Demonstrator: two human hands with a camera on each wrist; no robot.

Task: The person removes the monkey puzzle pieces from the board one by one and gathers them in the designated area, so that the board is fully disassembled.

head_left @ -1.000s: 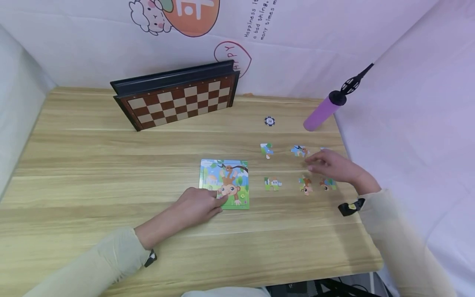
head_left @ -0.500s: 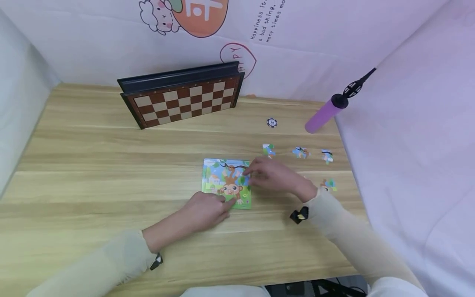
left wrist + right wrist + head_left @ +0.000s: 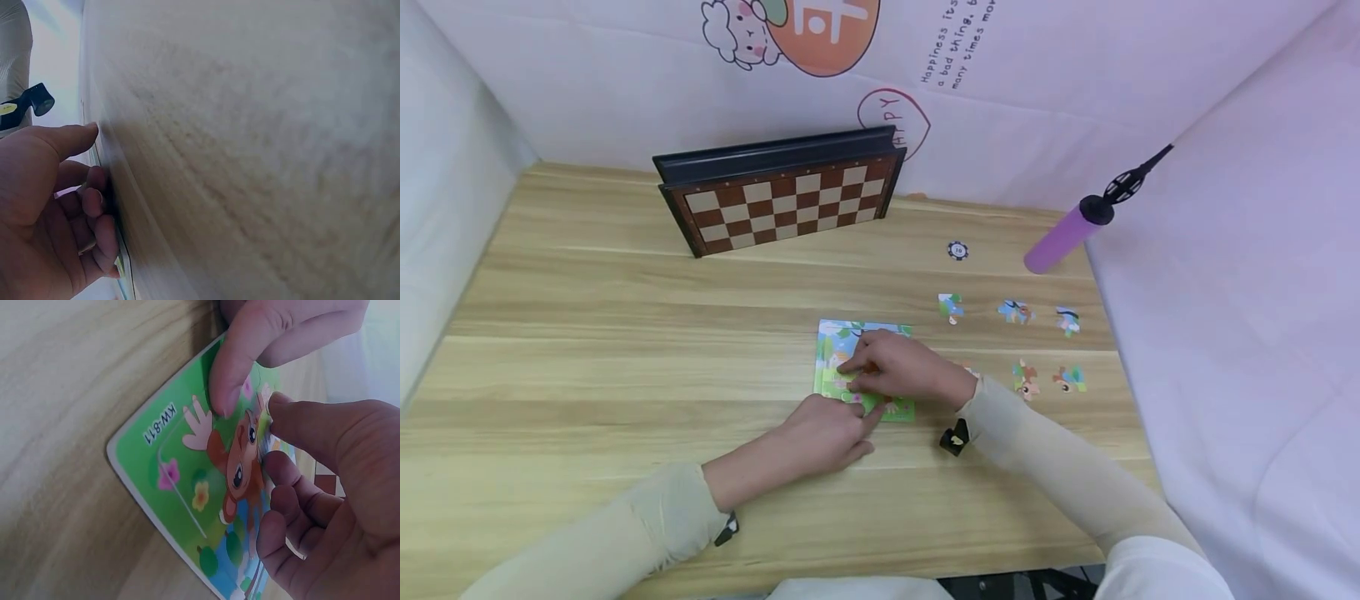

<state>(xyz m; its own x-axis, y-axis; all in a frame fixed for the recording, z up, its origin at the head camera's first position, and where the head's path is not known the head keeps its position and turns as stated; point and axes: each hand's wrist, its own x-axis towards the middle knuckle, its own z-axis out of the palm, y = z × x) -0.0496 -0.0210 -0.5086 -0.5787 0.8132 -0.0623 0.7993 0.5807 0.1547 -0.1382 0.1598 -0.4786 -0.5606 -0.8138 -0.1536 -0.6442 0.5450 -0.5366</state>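
Note:
A square puzzle board (image 3: 827,354) with a cartoon monkey lies on the table, marked KW-811 in the right wrist view. My left hand (image 3: 823,433) rests at its lower edge, the extended index finger (image 3: 230,375) pressing the picture. In the left wrist view, the left hand's (image 3: 56,212) other fingers are bent and hold nothing. Over the board, my right hand (image 3: 902,367) brings thumb (image 3: 300,422) and index finger together, pinching what looks like a light-edged puzzle piece (image 3: 265,430) at the surface. My fingers mostly hide it, along with the middle of the picture.
Several loose puzzle pieces (image 3: 1017,312) lie in two rows right of the board; my right wrist partly covers one. A poker chip (image 3: 957,251) and a purple pump (image 3: 1063,240) are behind them. A folded chessboard (image 3: 782,204) stands at the back, before a white cloth.
My right hand has travelled left from the loose pieces to the board's upper right, then across its middle. The left index finger stays on the board. The head view has shifted slightly.

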